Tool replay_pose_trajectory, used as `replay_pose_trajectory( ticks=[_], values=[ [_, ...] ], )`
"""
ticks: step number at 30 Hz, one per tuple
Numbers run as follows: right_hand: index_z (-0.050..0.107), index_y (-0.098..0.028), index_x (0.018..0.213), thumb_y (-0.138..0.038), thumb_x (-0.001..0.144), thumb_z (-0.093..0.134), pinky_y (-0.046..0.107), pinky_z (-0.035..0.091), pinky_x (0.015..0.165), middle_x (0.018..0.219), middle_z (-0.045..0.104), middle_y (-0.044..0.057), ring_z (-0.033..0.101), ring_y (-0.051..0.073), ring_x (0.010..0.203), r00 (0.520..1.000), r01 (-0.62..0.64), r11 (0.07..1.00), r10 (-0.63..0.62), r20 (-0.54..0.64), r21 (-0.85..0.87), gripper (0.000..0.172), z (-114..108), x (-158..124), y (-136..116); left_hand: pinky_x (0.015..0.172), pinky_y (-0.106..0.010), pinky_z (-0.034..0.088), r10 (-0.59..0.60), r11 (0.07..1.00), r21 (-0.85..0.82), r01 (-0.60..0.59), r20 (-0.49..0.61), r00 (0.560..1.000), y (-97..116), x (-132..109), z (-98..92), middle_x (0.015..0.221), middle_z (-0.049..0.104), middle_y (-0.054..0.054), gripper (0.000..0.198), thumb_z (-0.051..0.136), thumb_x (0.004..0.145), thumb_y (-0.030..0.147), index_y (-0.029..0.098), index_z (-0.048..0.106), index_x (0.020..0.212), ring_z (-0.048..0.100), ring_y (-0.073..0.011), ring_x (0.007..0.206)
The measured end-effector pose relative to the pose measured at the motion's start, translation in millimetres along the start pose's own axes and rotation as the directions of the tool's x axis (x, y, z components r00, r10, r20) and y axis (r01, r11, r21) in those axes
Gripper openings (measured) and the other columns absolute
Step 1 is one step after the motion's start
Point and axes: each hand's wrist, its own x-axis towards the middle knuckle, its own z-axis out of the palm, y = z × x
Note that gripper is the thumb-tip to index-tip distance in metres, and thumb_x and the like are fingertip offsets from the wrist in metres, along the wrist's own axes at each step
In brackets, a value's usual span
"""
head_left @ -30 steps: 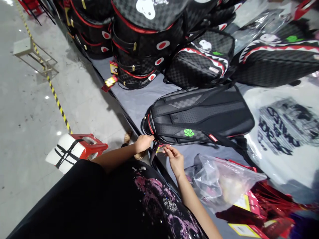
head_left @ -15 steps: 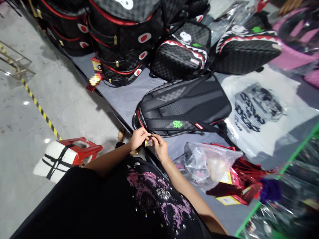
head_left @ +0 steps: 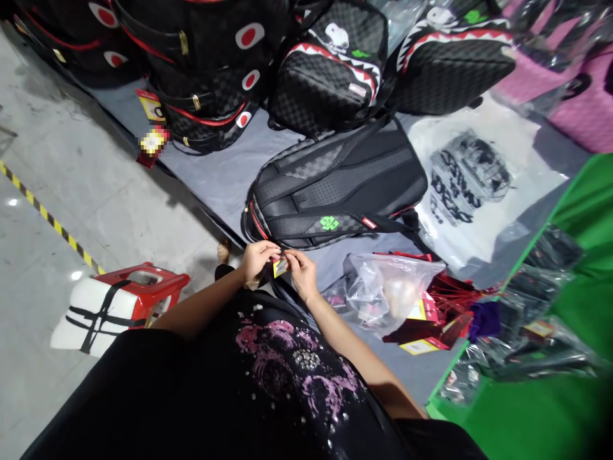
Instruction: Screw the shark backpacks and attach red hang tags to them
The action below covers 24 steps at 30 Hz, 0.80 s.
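Both hands meet in front of the table's near edge, by the bottom left end of a black checkered backpack (head_left: 335,191). The backpack lies with its straps and padded back facing up. A small yellow-edged hang tag (head_left: 280,267) is between my hands. My left hand (head_left: 258,259) pinches at the top of the tag with thumb and forefinger. From the other side my right hand (head_left: 302,273) pinches it too, fingertips close to the left ones. Any cord or fastener at the fingertips is too small to make out.
Stacked black backpacks (head_left: 205,83) stand at the back left. A white printed plastic bag (head_left: 522,147) lies right of the backpack. Nearer are a clear plastic bag (head_left: 368,287) and a bunch of red tags (head_left: 450,306). A red stool (head_left: 165,281) with a white cushion stands on the floor.
The view has shifted, so the table and bags sit further left and higher, and more green surface shows at right. My hands keep their pinch on the tag.
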Motion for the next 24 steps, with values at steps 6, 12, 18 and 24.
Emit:
replay_pose_trajectory(
  ticks=[6,12,18,24],
  values=[
    [0.063,-0.022,0.082,-0.048,0.073,0.062,0.027,0.045,0.056,0.067,0.061,0.0,0.05,0.014,0.055,0.986,-0.144,0.981,0.13,0.109,0.132,0.027,-2.7,2.8,3.3,0.062,-0.022,0.047,0.113,0.942,0.302,-0.149,0.134,0.984,3.9,4.9,-13.4,0.073,0.068,-0.001,0.015,0.056,0.083,0.028,0.017,0.065,0.085,0.058,-0.0096,0.059],
    [0.063,-0.022,0.074,-0.045,0.075,0.058,0.028,0.045,0.065,0.068,0.06,0.0,0.053,0.016,0.064,0.992,-0.056,0.998,0.054,0.117,0.011,0.023,-3.3,4.4,4.9,0.083,-0.025,0.044,0.155,0.543,0.747,-0.384,0.361,0.92,16.3,-2.4,-19.6,0.094,0.069,-0.004,0.031,0.04,0.094,0.03,0.022,0.07,0.09,0.061,-0.016,0.09],
    [0.065,-0.022,0.074,-0.039,0.08,0.054,0.03,0.045,0.076,0.075,0.064,0.002,0.058,0.018,0.074,0.99,0.043,0.995,-0.031,0.139,-0.085,0.021,-3.6,4.6,8.1,0.076,-0.026,0.043,0.132,0.404,0.805,-0.435,0.419,0.898,15.4,-1.3,-17.2,0.09,0.067,-0.005,0.033,0.039,0.094,0.03,0.022,0.07,0.091,0.06,-0.017,0.085],
    [0.065,-0.022,0.074,-0.036,0.082,0.053,0.03,0.045,0.08,0.078,0.065,0.002,0.058,0.018,0.077,0.984,0.091,0.989,-0.072,0.166,-0.113,0.02,-4.8,5.0,10.4,0.075,-0.027,0.042,0.126,0.38,0.808,-0.451,0.438,0.89,14.2,0.0,-16.4,0.083,0.064,-0.006,0.029,0.043,0.091,0.03,0.021,0.071,0.085,0.058,-0.0177,0.082]
  ],
)
